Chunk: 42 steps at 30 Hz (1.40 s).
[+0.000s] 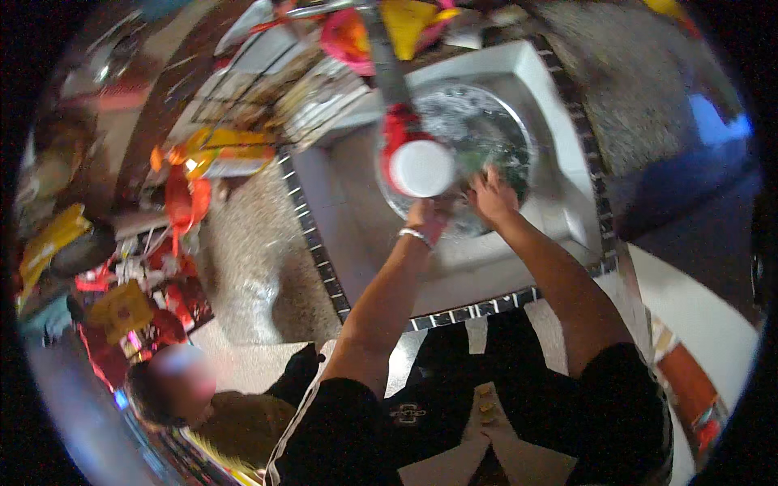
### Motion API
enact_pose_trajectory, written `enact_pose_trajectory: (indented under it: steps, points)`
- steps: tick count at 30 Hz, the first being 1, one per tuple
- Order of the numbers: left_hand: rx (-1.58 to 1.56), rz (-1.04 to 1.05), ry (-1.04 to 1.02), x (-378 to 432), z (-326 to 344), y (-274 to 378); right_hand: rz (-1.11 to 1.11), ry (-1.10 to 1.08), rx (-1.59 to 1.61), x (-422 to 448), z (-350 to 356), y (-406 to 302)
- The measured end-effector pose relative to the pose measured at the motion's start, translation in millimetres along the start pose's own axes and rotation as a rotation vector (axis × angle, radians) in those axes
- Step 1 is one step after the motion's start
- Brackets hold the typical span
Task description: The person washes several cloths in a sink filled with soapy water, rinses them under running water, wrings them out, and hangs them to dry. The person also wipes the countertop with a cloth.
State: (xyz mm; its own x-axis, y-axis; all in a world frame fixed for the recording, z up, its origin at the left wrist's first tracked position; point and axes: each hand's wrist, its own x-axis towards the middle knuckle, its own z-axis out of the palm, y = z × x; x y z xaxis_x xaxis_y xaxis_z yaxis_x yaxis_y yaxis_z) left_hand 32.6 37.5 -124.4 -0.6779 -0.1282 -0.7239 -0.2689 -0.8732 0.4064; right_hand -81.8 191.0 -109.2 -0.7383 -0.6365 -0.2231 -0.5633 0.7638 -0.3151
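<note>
A round basin (pixel 530 129) full of water stands inside a square white sink (pixel 562 112). Dark green leafy stuff (pixel 518 173), blurred, lies in the water. My right hand (pixel 495 197) dips into the basin at the greens, fingers pointing away from me; whether it grips any is unclear. Close by on the left, my left hand (pixel 427 220) is at the basin's near side, a pale band on its wrist. Its fingers are mostly hidden beneath a white round tap end (pixel 422 169) with a red collar (pixel 398 124), which hangs over the basin.
A grey pipe (pixel 389 67) reaches over the sink from the far side. Black-and-white tile edging (pixel 322 258) surrounds the sink. To the left are a wire rack (pixel 222 100), a yellow packet (pixel 234 152) and a red strainer-like item (pixel 185 203). Another person (pixel 243 425) is at lower left.
</note>
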Motion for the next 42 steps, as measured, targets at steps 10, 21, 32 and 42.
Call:
enact_pose_trajectory:
  steps: [10,21,32,42]
  points:
    - [-0.337,-0.256,-0.094,-8,51,1,0.026,-0.027,0.671,-29,-31,-61]
    - [-0.228,0.008,0.169,-11,71,-6,-0.059,0.183,0.212,7,-53,-42]
    - [-0.275,-0.063,-0.013,18,15,-19,0.271,-0.06,0.691,-16,-50,-63]
    - [-0.225,-0.087,0.103,-36,96,11,0.129,-0.038,0.483,16,-65,-41]
